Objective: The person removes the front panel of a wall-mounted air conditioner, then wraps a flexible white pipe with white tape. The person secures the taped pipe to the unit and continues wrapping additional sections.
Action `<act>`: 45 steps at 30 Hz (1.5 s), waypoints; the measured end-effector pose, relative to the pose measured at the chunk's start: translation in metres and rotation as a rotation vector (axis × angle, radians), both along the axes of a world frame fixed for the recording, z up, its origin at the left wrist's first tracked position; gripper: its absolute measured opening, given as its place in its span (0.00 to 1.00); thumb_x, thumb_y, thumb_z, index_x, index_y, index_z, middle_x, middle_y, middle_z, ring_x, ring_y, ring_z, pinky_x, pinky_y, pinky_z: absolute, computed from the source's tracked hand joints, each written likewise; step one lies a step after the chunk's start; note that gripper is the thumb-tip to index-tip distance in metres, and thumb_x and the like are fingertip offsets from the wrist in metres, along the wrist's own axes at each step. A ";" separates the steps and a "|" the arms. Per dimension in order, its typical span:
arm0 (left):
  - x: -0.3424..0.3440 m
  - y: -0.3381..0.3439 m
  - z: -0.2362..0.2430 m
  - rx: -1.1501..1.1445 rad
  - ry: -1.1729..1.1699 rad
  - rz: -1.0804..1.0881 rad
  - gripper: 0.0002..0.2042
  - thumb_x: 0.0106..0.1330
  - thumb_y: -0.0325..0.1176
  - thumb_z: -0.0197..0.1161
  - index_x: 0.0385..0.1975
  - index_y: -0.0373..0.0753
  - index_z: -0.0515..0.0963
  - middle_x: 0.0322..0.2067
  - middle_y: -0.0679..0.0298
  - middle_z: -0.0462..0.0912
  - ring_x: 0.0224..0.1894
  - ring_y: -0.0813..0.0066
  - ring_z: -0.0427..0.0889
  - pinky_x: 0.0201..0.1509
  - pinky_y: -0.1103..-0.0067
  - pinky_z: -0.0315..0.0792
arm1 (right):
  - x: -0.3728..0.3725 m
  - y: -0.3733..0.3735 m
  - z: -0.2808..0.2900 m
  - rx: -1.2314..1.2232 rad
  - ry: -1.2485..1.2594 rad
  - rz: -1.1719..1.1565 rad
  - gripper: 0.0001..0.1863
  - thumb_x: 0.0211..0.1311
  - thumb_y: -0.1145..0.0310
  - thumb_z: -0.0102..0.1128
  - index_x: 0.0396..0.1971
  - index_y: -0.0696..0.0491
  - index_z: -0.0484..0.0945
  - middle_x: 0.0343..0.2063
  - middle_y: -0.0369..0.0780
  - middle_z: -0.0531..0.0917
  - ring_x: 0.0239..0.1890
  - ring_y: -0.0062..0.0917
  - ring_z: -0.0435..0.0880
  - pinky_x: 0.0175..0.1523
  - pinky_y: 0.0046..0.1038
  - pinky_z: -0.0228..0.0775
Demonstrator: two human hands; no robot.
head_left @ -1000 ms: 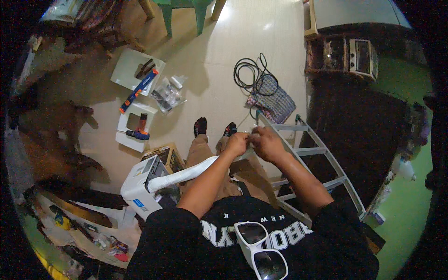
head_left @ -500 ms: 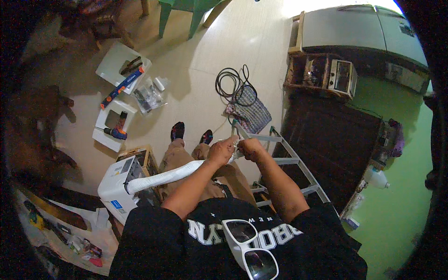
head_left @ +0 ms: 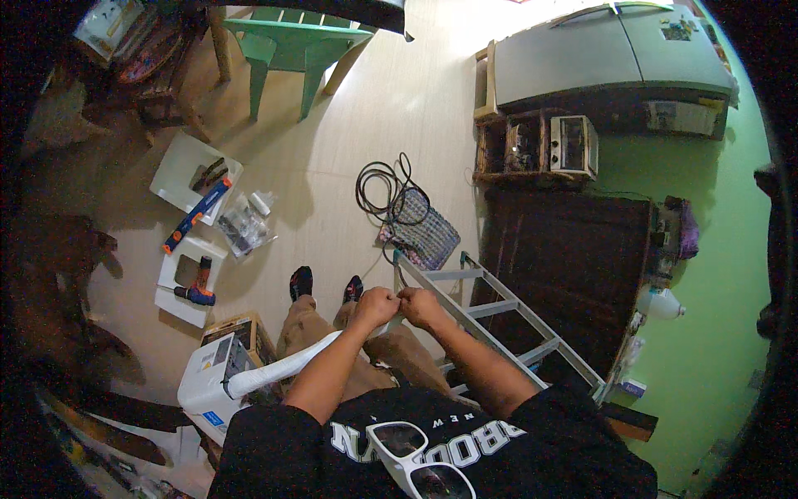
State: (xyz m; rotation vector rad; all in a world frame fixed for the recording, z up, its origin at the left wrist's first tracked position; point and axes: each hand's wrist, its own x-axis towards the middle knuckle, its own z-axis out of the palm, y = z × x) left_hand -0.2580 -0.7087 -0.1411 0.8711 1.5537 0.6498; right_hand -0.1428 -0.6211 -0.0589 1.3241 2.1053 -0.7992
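My left hand [head_left: 378, 306] and my right hand [head_left: 422, 308] meet in front of my body, both closed, knuckles almost touching. A white wrapped hose [head_left: 278, 371] runs from a white boxy unit [head_left: 193, 384] on the left, passes under my left forearm and reaches my left fist. A short pale stretch of it shows just below the fists. Whatever the right fingers pinch is hidden by the hands. Just right of my hands leans an aluminium ladder [head_left: 492, 308].
On the floor lie a coiled black cable [head_left: 378, 185], a checkered mat [head_left: 428, 233], a spirit level [head_left: 198, 214], a cordless drill [head_left: 198, 291] and a plastic bag of parts [head_left: 243, 224]. A green chair [head_left: 303, 41] stands ahead; a refrigerator [head_left: 573, 54] is at far right.
The whole view has shifted, with the floor items lower and further left. My hands have drawn closer together, and the white material between them is now mostly covered.
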 end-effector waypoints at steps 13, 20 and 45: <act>-0.002 -0.012 0.064 -0.120 0.198 0.132 0.17 0.57 0.50 0.66 0.30 0.41 0.86 0.39 0.52 0.84 0.43 0.49 0.84 0.48 0.59 0.77 | 0.014 0.054 -0.020 -0.557 -0.113 0.289 0.14 0.57 0.66 0.67 0.42 0.56 0.82 0.34 0.44 0.86 0.34 0.34 0.88 0.31 0.40 0.84; 0.018 -0.015 0.052 0.048 0.235 0.115 0.15 0.61 0.44 0.64 0.32 0.36 0.85 0.40 0.49 0.84 0.43 0.46 0.82 0.50 0.57 0.77 | 0.034 0.057 -0.017 -0.761 -0.202 -0.270 0.30 0.36 0.75 0.80 0.47 0.52 0.83 0.41 0.42 0.87 0.35 0.33 0.87 0.40 0.36 0.81; -0.051 -0.037 -0.052 -0.208 -0.262 -0.178 0.15 0.66 0.38 0.61 0.48 0.41 0.85 0.44 0.53 0.88 0.43 0.58 0.87 0.50 0.66 0.80 | 0.028 -0.010 0.007 -0.231 0.111 -0.245 0.13 0.67 0.71 0.58 0.50 0.55 0.79 0.27 0.40 0.83 0.25 0.22 0.79 0.30 0.29 0.73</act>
